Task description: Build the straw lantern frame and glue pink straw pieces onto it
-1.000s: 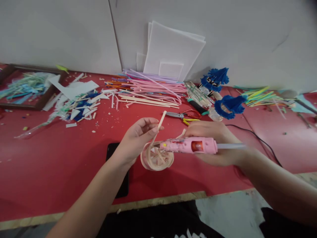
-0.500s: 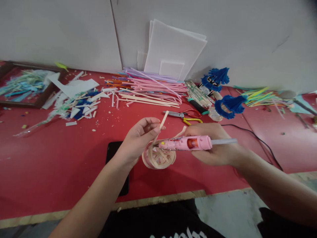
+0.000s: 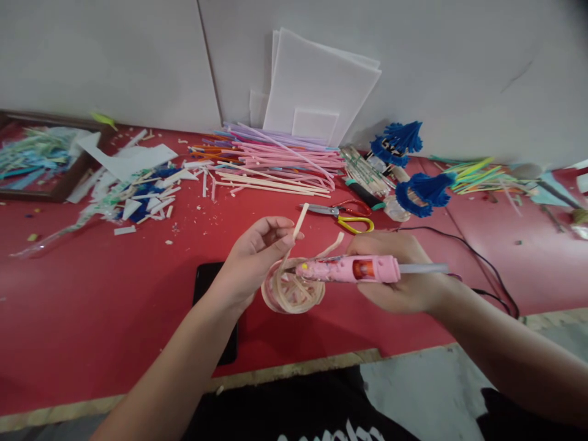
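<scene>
Currently, mid-frame over the red surface (image 3: 114,288), my left hand (image 3: 257,254) pinches a tan strip (image 3: 299,222) rising from a small basket (image 3: 294,295) while my right hand (image 3: 399,283) grips a pink glue gun (image 3: 353,269) at its rim; gluing, I judge, with steady pressing needed next.

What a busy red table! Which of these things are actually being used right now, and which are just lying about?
In use:
left hand pinching a cream strip
right hand holding the pink glue gun
round coiled piece under the nozzle

Lying about:
scissors
pink strip pile
white sheets
blue tassels
scrap cuttings
</scene>
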A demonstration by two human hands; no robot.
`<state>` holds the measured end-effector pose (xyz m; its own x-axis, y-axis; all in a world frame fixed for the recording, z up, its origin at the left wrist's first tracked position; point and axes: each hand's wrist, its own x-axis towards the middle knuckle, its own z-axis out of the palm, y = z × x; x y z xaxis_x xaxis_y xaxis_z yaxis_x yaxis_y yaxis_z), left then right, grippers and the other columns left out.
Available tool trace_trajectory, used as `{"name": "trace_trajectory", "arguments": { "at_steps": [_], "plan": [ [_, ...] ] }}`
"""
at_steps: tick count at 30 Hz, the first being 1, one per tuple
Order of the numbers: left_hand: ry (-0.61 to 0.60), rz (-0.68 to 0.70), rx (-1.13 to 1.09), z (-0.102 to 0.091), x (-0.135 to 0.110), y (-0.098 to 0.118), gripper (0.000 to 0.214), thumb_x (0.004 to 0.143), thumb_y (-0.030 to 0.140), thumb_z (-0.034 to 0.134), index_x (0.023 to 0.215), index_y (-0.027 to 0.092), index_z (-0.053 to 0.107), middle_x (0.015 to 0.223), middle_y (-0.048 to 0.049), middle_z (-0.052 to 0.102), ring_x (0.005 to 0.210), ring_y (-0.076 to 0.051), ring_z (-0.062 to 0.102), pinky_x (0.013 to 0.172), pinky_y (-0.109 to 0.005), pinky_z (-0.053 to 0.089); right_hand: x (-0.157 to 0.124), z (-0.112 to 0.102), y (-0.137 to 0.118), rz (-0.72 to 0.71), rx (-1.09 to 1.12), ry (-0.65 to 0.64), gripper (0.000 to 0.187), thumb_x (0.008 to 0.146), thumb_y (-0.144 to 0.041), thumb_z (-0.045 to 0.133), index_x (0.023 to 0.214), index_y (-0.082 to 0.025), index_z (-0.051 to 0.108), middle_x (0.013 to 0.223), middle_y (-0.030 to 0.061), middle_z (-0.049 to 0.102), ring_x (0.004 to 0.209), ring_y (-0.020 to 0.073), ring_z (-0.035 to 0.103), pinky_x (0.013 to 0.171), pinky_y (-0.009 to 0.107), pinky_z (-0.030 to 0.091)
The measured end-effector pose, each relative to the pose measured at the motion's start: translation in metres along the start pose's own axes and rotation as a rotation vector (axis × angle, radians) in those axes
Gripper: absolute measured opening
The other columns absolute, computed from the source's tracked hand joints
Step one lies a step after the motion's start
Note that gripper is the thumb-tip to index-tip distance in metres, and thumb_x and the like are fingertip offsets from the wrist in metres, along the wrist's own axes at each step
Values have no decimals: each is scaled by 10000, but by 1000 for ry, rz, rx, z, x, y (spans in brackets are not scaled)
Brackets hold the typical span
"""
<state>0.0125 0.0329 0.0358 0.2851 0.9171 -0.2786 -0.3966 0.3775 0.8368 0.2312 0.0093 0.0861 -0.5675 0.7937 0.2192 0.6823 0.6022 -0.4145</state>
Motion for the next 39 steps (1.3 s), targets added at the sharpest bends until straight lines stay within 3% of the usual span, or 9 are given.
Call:
{"name": "trace_trajectory", "arguments": {
  "at_steps": [15,25,39],
  "plan": [
    [-36,92,12,-6,2,4,213,708,202,792,864,191,648,843,9,687,796,-93,612,734,-184,462,-5,-6,6,17,84,-13,161,689,-108,467,661,-230,366,560,-10,474,479,120,398,467,277,249],
    [-18,114,32,-9,2,7,218,676,182,806,824,181,645,808,16,654,784,-99,596,728,-200,470,-10,-4,8,58,88,58,183,672,-95,462,607,-224,351,532,-45,386,464,92,332,467,255,239],
    [-7,106,94,-6,-1,9,211,698,208,789,845,188,639,839,8,642,817,-106,596,748,-209,484,-20,-6,2,-12,-250,57,85,754,-182,481,676,-213,478,547,-3,506,465,134,448,446,282,292]
  ]
}}
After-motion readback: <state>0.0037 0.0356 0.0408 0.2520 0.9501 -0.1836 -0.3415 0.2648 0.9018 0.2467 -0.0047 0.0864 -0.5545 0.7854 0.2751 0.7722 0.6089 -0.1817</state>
